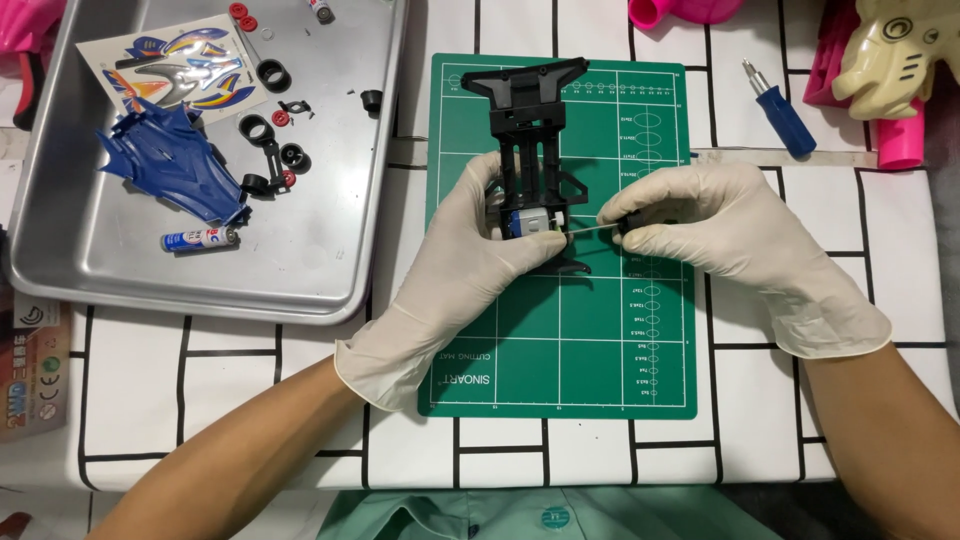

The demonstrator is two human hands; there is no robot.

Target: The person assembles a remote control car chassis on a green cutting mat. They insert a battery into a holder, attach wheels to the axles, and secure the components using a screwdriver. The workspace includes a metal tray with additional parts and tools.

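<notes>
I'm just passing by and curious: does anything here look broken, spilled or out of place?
Nothing looks broken or spilled. The black chassis lies on the green mat, held by the left hand; the right hand holds a thin tool. Loose wheels sit inside the tray.

- Steel tray holds blue car body, sticker sheet, loose tyres, battery.
- Blue screwdriver lies beside green mat.
- Cream toy sits top right.
</notes>
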